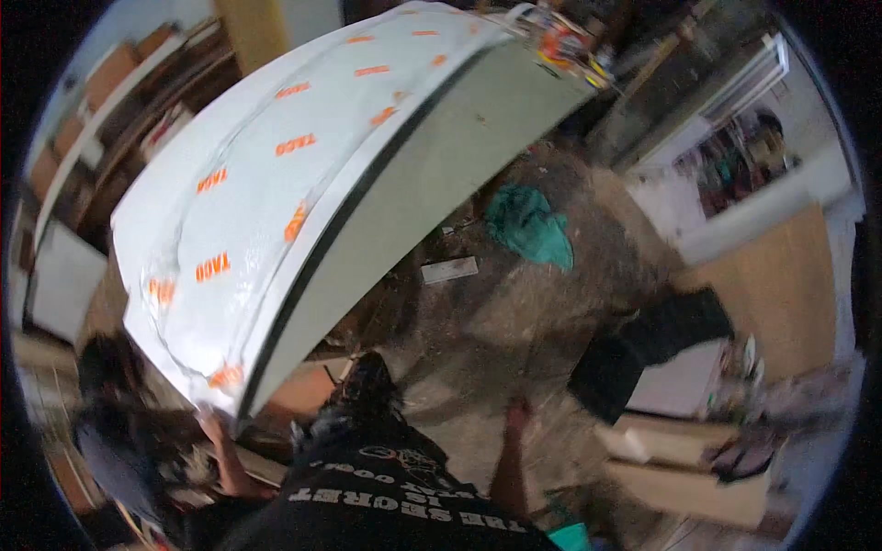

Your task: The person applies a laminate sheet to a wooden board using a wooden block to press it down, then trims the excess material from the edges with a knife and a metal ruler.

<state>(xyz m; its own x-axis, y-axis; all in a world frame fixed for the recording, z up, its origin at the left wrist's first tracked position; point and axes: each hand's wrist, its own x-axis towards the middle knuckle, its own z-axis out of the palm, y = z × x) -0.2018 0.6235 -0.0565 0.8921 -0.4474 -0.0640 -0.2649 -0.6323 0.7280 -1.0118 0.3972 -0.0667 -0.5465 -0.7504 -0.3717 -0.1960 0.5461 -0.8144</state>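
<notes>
A large board (248, 174) wrapped in white film with orange lettering stretches from the lower left to the top middle. Along its right side run a dark edge strip and a pale green face (432, 174). My left hand (213, 427) is at the board's near corner, its fingers closed round the edge, partly blurred. Low on the right, apart from the board, my right hand (517, 418) hangs over the floor. Motion smears its fingers, and nothing can be made out in it.
A teal cloth (528, 225) and a small white strip (450, 269) lie on the dirty floor. Black folded material (648, 349) and a tan sheet (772, 285) are at the right. Shelving (119, 119) lines the left. Colourful items (565, 46) sit at the board's far end.
</notes>
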